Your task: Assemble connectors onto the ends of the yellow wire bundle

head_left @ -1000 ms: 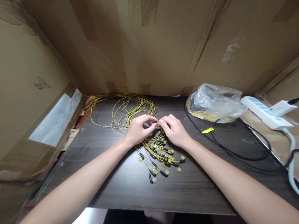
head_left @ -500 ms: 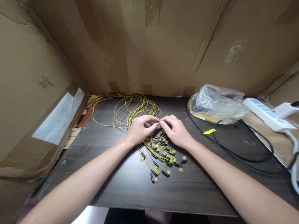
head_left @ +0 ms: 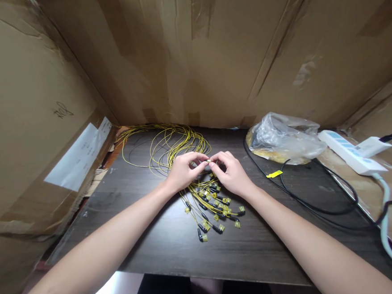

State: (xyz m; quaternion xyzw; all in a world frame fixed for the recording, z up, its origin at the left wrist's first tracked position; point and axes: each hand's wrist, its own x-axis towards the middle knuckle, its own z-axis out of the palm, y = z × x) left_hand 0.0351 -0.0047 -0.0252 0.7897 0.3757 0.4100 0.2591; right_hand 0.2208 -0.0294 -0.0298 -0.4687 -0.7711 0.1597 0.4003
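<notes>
My left hand (head_left: 187, 169) and my right hand (head_left: 229, 169) meet over the table, thumb and forefinger of each pinched together. Between the fingertips shows a small pale-yellow piece (head_left: 208, 161), mostly covered, so its kind is unclear. Under and in front of the hands lies a bundle of thin yellow wires (head_left: 195, 192). Their near ends carry black sleeves (head_left: 217, 229) and small clear-yellow square pieces (head_left: 237, 224), fanned out on the tabletop. Behind my left hand, long loops of the yellow wires (head_left: 182, 139) run back and left to the cardboard wall.
On the right are a crumpled clear plastic bag (head_left: 284, 136), a black cable (head_left: 307, 204) with a yellow tag (head_left: 274, 174), and a white power strip (head_left: 347, 152) with a plug in it. Cardboard walls (head_left: 190, 66) enclose the dark wooden table (head_left: 163, 252) at the back and sides.
The fingertips have shifted slightly, and more of the small pale-yellow piece shows between them. The wires lie as before; the camera view has moved a little.
</notes>
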